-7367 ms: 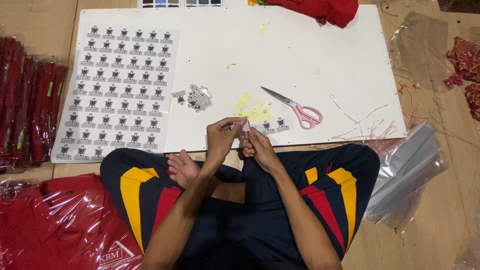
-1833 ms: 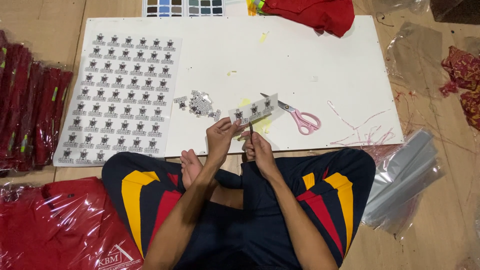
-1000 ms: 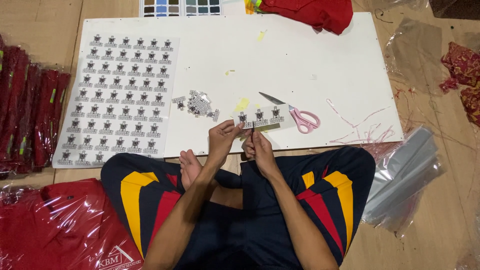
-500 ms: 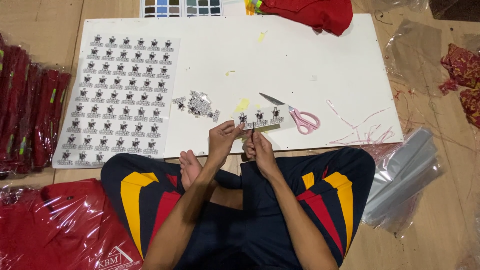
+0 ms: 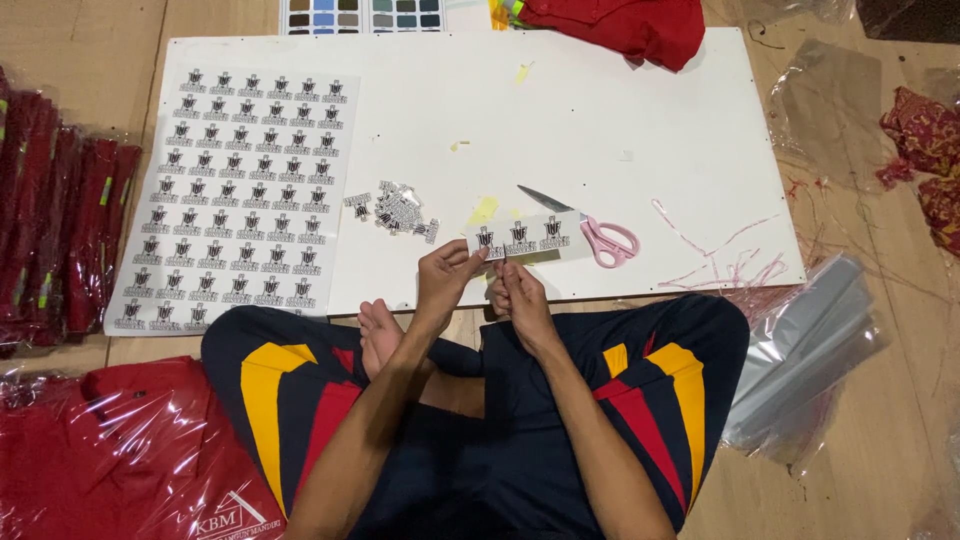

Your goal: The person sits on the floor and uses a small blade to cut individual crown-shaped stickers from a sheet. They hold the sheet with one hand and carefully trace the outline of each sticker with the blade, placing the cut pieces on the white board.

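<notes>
left hand (image 5: 447,275) + right hand (image 5: 518,293): one sticker strip (image 5: 527,236), three stickers | one scissors (image 5: 590,231)

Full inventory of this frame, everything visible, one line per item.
sticker strip: one, white with three black emblems, held at its left end by both hands
sticker sheet: one, white with rows of black emblems, left part of board
cut stickers: small pile, black and white, mid-board
scissors: one, pink handles, on board right of strip
board: one, white, on wooden floor
red garment: one, top edge of board
bagged red items: stack, far left
bagged red shirt: one, bottom left
clear bags: a few, right of knee
left hand: pinching strip
right hand: at strip's lower edge
</notes>
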